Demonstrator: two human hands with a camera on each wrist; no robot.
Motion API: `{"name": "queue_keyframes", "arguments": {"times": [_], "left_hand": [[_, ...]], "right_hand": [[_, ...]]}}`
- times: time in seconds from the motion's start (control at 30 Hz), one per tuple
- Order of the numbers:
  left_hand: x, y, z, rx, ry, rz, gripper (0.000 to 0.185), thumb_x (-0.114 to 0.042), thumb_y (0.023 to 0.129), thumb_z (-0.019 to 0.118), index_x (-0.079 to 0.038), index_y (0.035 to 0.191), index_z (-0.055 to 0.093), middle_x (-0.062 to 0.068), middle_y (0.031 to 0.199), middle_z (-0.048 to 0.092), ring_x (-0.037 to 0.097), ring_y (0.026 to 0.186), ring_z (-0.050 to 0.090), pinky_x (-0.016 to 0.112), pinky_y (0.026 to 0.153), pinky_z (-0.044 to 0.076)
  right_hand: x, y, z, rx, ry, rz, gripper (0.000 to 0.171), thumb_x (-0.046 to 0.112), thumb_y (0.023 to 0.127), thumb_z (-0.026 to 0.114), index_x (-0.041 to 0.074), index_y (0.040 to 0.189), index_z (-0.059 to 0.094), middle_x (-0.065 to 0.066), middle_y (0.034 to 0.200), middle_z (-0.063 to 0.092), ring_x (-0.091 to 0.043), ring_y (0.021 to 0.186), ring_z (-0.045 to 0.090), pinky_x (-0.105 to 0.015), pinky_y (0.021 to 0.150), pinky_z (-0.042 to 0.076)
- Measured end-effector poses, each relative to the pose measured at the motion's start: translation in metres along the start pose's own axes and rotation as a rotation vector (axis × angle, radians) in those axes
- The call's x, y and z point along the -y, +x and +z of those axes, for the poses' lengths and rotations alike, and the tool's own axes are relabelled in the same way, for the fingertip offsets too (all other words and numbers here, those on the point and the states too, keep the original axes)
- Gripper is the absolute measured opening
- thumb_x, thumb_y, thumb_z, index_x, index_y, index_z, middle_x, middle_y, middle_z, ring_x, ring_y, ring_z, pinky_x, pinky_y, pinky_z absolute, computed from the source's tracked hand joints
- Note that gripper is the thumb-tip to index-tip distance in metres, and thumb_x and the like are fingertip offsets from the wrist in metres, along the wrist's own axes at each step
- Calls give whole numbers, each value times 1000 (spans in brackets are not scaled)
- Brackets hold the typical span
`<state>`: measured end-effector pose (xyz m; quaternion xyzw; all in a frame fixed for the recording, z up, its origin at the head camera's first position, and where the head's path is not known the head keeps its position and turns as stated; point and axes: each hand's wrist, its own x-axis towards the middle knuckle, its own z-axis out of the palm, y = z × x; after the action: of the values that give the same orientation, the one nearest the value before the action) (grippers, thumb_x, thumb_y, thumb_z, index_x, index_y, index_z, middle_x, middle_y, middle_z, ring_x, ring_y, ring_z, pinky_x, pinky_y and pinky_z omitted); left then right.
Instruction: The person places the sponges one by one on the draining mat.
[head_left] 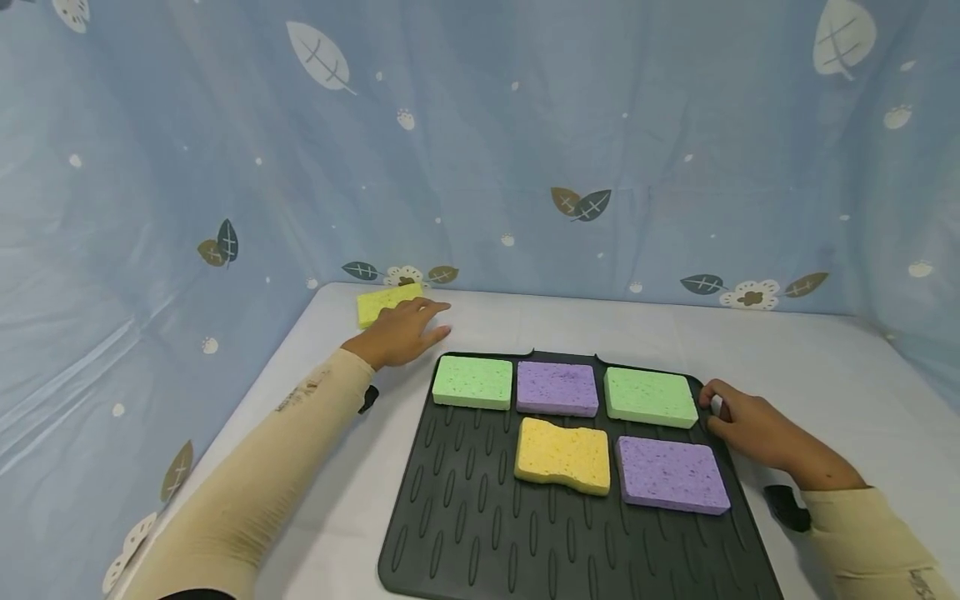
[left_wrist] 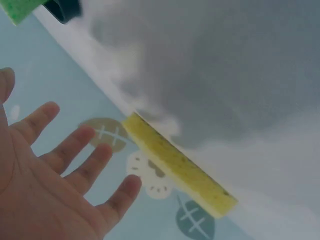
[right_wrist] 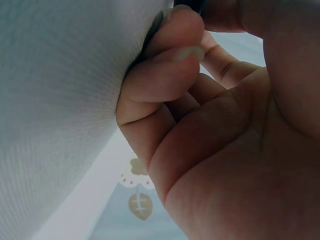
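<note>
My left hand [head_left: 401, 332] is over the back left of the white table, fingers spread and relaxed. Close behind it lies a lime-yellow sponge [head_left: 371, 308]; in the left wrist view, a gap shows between the fingertips and this sponge [left_wrist: 175, 165]. My right hand [head_left: 761, 425] is at the right edge of a dark ridged mat [head_left: 450, 525], pinching its rim between thumb and curled fingers [right_wrist: 165, 80]. Along the mat's back edge sit a green sponge [head_left: 472, 382], a purple sponge [head_left: 557, 388] and another green sponge [head_left: 651, 397]. In front of these lie a yellow wavy-sided sponge [head_left: 562, 456] and a purple sponge [head_left: 672, 473].
A white cloth [head_left: 817, 358] covers the table. Blue curtains [head_left: 480, 150] printed with leaves and flowers rise behind the table and along both sides.
</note>
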<state>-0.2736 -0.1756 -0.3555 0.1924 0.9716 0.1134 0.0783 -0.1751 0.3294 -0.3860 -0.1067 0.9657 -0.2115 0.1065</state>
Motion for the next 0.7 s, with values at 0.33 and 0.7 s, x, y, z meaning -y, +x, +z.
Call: {"name": "queue_keyframes", "arguments": {"times": [0.33,0.7], "left_hand": [[20,8,5,-4,46,-82,56,-41,106,43,-20,157,33,15,160,34,40,148,30,68,112,28],[45,11,6,48,61,-155,62,-41,106,43,-16,160,24,20,165,21,44,151,18,72,114,18]], "right_hand": [[1,-1,-2,2,2,4,25,4,91,53,-1,115,49,-4,74,51,-16,63,46,-30,53,37],[0,1,0,13,2,10,26,4,92,53,-1,117,48,-4,75,51,-16,63,46,-30,53,37]]}}
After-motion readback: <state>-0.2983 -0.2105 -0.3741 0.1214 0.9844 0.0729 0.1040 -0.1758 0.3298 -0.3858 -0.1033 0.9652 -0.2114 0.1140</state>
